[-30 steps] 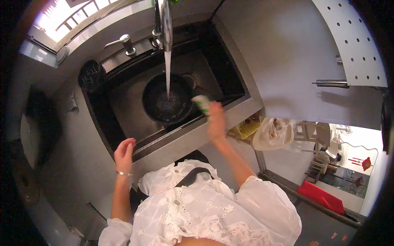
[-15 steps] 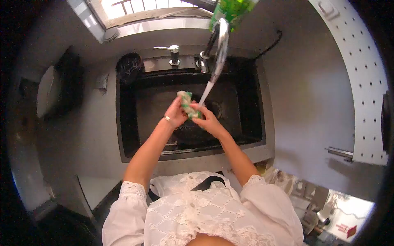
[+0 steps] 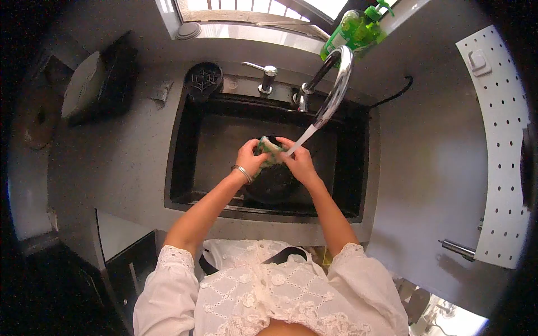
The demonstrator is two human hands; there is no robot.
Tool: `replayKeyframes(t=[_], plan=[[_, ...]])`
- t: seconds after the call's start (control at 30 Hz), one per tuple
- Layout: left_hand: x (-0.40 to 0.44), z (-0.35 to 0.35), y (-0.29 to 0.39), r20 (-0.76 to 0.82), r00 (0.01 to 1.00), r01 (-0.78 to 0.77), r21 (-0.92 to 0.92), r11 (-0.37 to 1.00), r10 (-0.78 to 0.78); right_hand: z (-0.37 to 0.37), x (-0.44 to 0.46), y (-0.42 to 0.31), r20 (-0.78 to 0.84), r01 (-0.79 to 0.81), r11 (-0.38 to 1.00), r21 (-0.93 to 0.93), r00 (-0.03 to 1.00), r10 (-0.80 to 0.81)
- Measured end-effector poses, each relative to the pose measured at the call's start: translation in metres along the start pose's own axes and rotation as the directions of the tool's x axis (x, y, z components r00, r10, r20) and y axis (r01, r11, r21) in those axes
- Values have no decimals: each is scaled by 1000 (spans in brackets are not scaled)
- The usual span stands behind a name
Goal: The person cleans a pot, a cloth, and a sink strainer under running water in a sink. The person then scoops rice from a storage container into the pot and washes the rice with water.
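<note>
Two hands are held over the sink (image 3: 182, 162), and a green-and-white cloth (image 3: 269, 147) is gripped between them, near the middle of the basin and above a dark round pan (image 3: 272, 189). The cloth's left part is clamped by the fingers of the left hand (image 3: 250, 157); its right part is pinched by the fingers of the right hand (image 3: 301, 163). The stream of water (image 3: 301, 140) is let fall from the curved tap (image 3: 340, 73) on the far right, and the right fingers are met by it.

For good handling, it is judged that the cloth is best held low, so that splashes are caught by the sink and not thrown onto the near worktop (image 3: 134, 185). A light grip seems advisable, with the folds loosened and each face turned through the water, so that it is wetted evenly.

As for writing, a pale label is carried by the green bottle (image 3: 342, 38) at the far right, but its words cannot be made out. No brand can be read on the soap dispenser (image 3: 267, 79) either.
</note>
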State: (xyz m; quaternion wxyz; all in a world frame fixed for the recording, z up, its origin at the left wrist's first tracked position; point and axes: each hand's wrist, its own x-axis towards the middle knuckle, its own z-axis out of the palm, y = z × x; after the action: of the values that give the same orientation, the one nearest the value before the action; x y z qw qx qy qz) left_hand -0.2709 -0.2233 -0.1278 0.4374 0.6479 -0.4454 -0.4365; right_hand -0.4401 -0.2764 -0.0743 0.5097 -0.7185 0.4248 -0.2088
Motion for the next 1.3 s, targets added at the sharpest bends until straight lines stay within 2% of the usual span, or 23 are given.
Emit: replayKeyframes(t=[0.03,0.13,0.17,0.27,0.3,0.33,0.4,0.43,0.53,0.57,0.67,0.7,0.77,0.8,0.87,0.9,0.93,1.0,1.07,1.17,1.2,1.27,1.3], plan=[[-2,-3,3,-72,997,-6,30,1000,8,-1,-4,-9,-7,32,997,-68,999,-32],[-3,-16,12,17,999,-31,0,1000,31,-3,-8,6,59,125,952,-280,992,-113],[1,-15,0,9,991,-131,88,987,131,-4,-9,14,98,159,924,-347,986,-133],[-4,-23,26,207,977,-28,-99,995,48,-12,-8,12,82,306,842,-444,950,-302],[-4,-24,31,275,960,99,-173,980,-49,-14,-5,22,97,329,831,-448,942,-321],[-5,-23,38,264,965,64,-235,970,0,-13,-4,19,70,59,980,-192,996,-47],[-4,-24,50,336,942,115,-280,953,-15,-18,-1,9,198,-193,967,163,967,160],[-6,-24,60,353,936,131,-320,938,-10,-20,1,6,270,-207,957,205,951,149],[-7,-21,67,312,943,-14,-305,952,113,-19,-3,2,303,-314,846,432,934,192],[-9,-25,67,276,952,-43,-312,949,134,-19,-4,-5,352,-387,857,341,898,265],[-17,-24,51,40,943,-333,34,942,331,-27,1,11,346,-386,905,180,886,309],[-19,-22,46,-46,935,-351,10,936,351,-27,1,8,286,-441,874,204,881,378],[-26,-15,38,-119,962,-259,-129,957,245,-26,0,-1,163,-536,802,262,844,511],[-29,-11,36,-148,971,-215,-203,955,187,-24,0,-4,219,-517,749,415,856,469],[-36,3,32,-81,977,-212,-286,934,197,-16,0,-9,309,-469,562,681,880,360],[-40,14,27,-66,971,-239,-290,927,230,-12,2,-3,325,-471,479,741,875,358],[-46,19,31,-50,964,-264,-297,918,262,-8,3,-5,285,-469,535,703,874,393],[-53,19,30,54,886,-459,-32,888,460,-3,6,-8,197,-469,637,612,870,452],[-63,21,24,155,919,-347,-118,930,362,-2,10,4,106,-391,816,426,917,384],[-63,19,5,331,941,98,-458,884,67,-3,6,16,-59,-182,971,152,979,193],[-61,18,6,368,925,308,-569,762,-99,-3,4,17,-87,-120,989,84,988,128],[-53,13,8,501,783,617,-703,355,-368,-3,-1,19,-126,5,998,-57,992,-12],[-45,17,-11,590,745,662,-710,240,-311,-1,-7,14,-110,110,991,-78,987,-118]])
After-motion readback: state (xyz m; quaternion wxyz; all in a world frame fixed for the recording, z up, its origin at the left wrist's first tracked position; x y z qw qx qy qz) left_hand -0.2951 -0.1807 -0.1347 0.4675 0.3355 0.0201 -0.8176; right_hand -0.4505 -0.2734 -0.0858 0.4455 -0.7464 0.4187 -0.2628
